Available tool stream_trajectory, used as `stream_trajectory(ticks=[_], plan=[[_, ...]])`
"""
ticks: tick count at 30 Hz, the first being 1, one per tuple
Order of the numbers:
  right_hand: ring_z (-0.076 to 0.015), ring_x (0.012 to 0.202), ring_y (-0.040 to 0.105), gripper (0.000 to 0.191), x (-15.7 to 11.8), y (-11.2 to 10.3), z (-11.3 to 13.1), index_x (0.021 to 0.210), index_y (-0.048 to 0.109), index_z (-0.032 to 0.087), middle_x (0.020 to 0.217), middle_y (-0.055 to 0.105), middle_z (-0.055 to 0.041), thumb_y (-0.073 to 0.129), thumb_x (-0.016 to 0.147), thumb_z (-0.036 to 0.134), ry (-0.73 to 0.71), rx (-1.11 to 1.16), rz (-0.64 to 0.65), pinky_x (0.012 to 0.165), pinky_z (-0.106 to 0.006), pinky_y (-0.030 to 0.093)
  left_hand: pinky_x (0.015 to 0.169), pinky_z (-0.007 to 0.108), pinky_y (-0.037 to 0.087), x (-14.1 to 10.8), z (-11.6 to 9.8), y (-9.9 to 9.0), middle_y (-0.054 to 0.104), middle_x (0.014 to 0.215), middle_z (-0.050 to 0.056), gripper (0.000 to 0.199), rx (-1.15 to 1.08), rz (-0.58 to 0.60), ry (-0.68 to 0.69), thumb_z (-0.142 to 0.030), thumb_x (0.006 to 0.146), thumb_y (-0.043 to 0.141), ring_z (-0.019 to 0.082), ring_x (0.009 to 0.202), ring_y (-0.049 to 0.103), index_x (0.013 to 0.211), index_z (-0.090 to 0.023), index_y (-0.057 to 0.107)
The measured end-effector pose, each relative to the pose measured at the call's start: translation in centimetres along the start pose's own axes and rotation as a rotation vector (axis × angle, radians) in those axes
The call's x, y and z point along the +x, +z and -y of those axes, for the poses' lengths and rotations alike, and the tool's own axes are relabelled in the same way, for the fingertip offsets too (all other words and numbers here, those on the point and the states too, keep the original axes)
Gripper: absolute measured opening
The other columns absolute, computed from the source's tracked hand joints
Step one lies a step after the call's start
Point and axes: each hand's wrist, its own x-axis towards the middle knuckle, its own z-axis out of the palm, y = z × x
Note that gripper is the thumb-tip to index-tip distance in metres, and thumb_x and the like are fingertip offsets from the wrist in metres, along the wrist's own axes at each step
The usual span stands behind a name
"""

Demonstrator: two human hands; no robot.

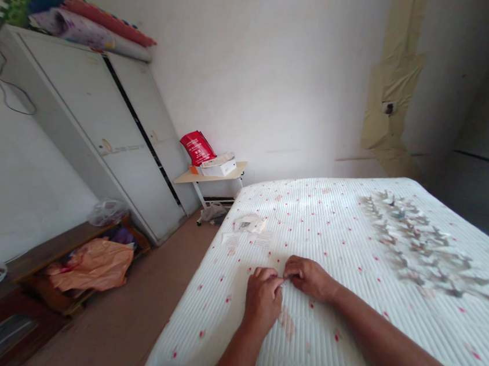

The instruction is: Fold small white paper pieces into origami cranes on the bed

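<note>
Left hand (262, 301) and right hand (308, 278) pinch a small pale thing (283, 280) between them, close together on the bed (322, 226), mostly hidden by fingers, too small to make out. Bed has white ribbed cover, red dots. Blurred heap of small grey pieces (421, 245) on bed's far right, unclear what. Papers (249, 224) on bed past the hands. Past bed's far corner, small table (210, 173) with red bag (198, 148); white cupboard (88, 126) left of bed.
</note>
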Motion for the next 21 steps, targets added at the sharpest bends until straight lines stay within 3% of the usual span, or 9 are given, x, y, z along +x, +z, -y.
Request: stream_trajectory(ticks=[9,21], plan=[[-0.0123,0.076,0.054,0.019,-0.3,0.3,0.6,0.084,0.062,0.019,0.083,0.056,-0.0023,0.047,0.076,0.012,-0.051,-0.136,-0.022,0.067,-0.020,0.040,0.083,0.032,0.035,0.0,0.8,0.4,0.059,0.088,0.002,0.023,0.006,-0.046,0.029,-0.009,0.074,0.050,0.018,0.089,0.048,0.083,-0.023,0.065],[-0.0114,0.078,0.054,0.016,-0.2,1.1,0.1,0.075,0.061,0.018,0.088,0.056,-0.0028,0.046,0.080,0.014,-0.044,-0.180,-0.012,0.068,-0.020,0.039,0.080,0.029,0.037,0.0,1.4,0.9,0.061,0.087,0.001,0.022,-0.017,-0.075,0.042,-0.006,0.072,0.051,0.016,0.087,0.050,0.080,-0.022,0.064]])
